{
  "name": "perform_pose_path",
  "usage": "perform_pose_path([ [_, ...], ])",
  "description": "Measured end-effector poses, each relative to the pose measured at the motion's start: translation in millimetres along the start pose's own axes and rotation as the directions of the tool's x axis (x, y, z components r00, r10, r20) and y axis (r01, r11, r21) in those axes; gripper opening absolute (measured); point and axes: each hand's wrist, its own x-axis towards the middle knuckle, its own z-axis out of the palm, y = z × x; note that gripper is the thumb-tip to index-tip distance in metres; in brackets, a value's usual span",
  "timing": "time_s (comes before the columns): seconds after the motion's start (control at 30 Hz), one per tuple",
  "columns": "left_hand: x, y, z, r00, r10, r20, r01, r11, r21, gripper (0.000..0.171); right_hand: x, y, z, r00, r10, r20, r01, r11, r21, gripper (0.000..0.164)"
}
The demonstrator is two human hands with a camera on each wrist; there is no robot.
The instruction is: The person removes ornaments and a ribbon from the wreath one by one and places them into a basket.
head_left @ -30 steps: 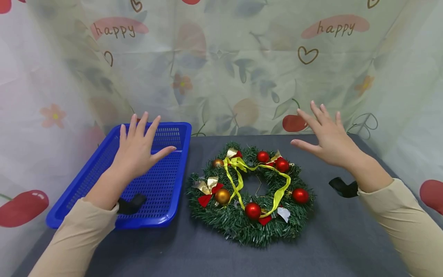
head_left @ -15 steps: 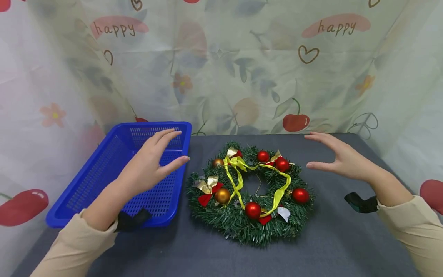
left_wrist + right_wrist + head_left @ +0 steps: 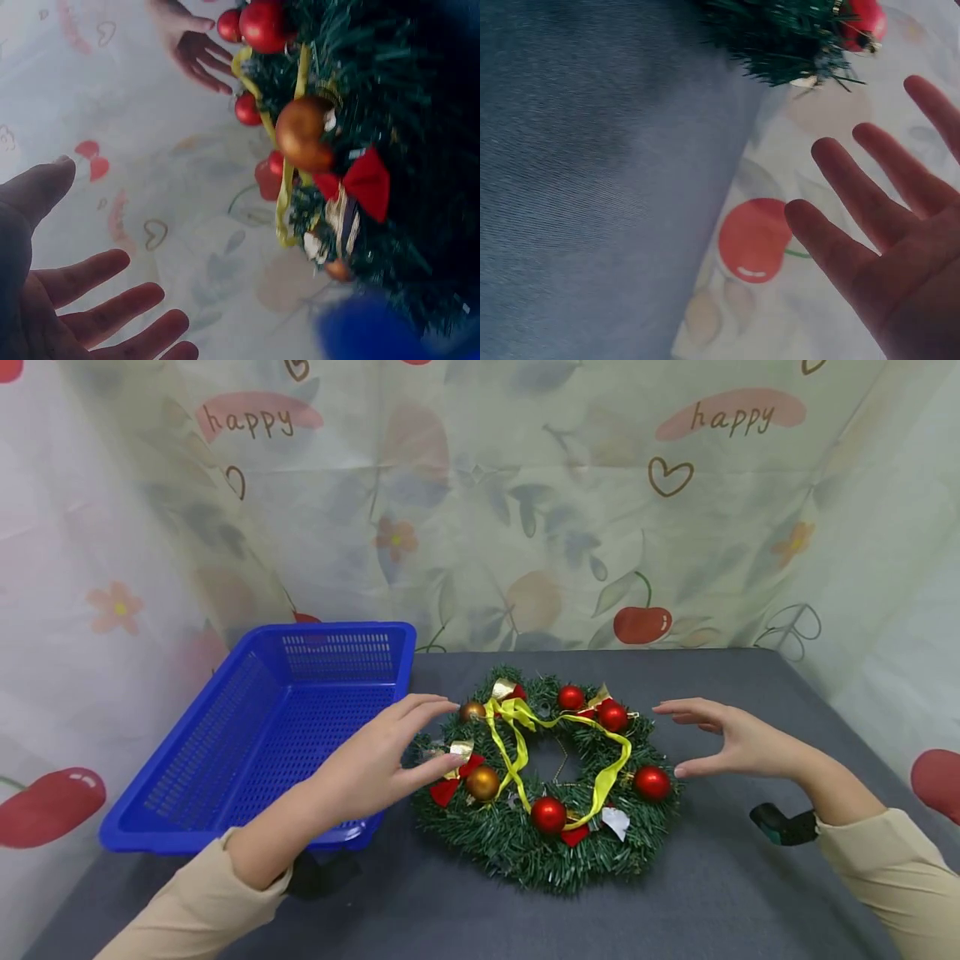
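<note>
A green wreath (image 3: 517, 860) lies on the table, decked with red and gold balls, small bows and a yellow ribbon (image 3: 604, 787). My left hand (image 3: 378, 764) hovers over its left side, fingers spread apart from the thumb and holding nothing. In the left wrist view the palm and fingers (image 3: 112, 322) stand clear of the gold ball (image 3: 304, 135). My right hand (image 3: 750, 743) is in the air just beyond the wreath's right side, fingers extended and slightly bent. The right wrist view shows its spread fingers (image 3: 862, 195) apart from the greenery.
A blue plastic basket (image 3: 258, 647) with slotted walls stands on the left, close to the wreath. Dark grey cloth (image 3: 720, 893) covers the table. Printed curtains (image 3: 480, 527) rise behind it and on both sides.
Both hands have come down from a raised, spread pose. My left hand has moved right from above the basket to the wreath; my right hand has lowered beside it. The wreath stays put.
</note>
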Motion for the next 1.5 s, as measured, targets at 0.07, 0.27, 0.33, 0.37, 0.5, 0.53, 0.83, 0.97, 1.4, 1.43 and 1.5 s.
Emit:
perform_pose_path([
  [0.07, 0.5, 2.6, 5.9, 1.0, 0.02, 0.013, -0.02, 1.0, -0.014, 0.056, -1, 2, 3, 1.0, -0.013, 0.026, 0.013, 1.0, 0.023, 0.075],
  [0.27, 3.3, 6.4, 25.3, 0.996, 0.068, 0.055, -0.066, 0.997, -0.039, 0.053, -2, 4, 11, 0.995, -0.024, 0.095, 0.014, 0.995, 0.103, 0.083],
  [0.33, 4.2, 6.9, 31.8, 0.995, 0.079, 0.063, -0.077, 0.996, -0.038, 0.052, -1, 4, 14, 0.994, -0.016, 0.11, 0.003, 0.993, 0.117, 0.085],
  [0.37, 4.7, 7.1, 35.1, 0.994, 0.081, 0.067, -0.079, 0.996, -0.037, 0.051, -1, 5, 16, 0.993, -0.015, 0.116, 0.001, 0.993, 0.116, 0.086],
  [0.5, 7.0, 7.9, 47.2, 0.994, 0.085, 0.073, -0.084, 0.996, -0.028, 0.047, 0, 7, 23, 0.992, -0.021, 0.126, 0.009, 0.995, 0.096, 0.086],
  [0.53, 7.5, 8.2, 49.8, 0.994, 0.083, 0.075, -0.081, 0.996, -0.026, 0.046, 1, 7, 24, 0.992, -0.025, 0.125, 0.014, 0.996, 0.087, 0.086],
  [0.83, 11.0, 5.7, 68.7, 0.997, 0.076, 0.028, -0.076, 0.997, -0.011, 0.04, 5, 5, 33, 0.993, -0.02, 0.114, 0.015, 0.999, 0.045, 0.087],
  [0.97, 11.2, 3.4, 74.6, 0.998, 0.057, -0.007, -0.058, 0.998, -0.015, 0.036, 5, 5, 34, 0.994, -0.011, 0.112, 0.007, 0.999, 0.038, 0.087],
  [1.4, 10.1, 1.4, 85.7, 0.999, 0.006, -0.038, -0.007, 1.0, -0.028, 0.037, 3, 7, 38, 0.995, -0.005, 0.103, 0.003, 1.0, 0.028, 0.087],
  [1.43, 10.2, 1.3, 86.4, 0.999, 0.003, -0.039, -0.004, 1.0, -0.029, 0.038, 3, 7, 38, 0.995, -0.006, 0.103, 0.003, 1.0, 0.028, 0.087],
  [1.5, 10.2, 1.5, 87.3, 0.999, -0.005, -0.04, 0.003, 0.999, -0.032, 0.038, 3, 8, 38, 0.995, -0.006, 0.103, 0.003, 1.0, 0.03, 0.087],
])
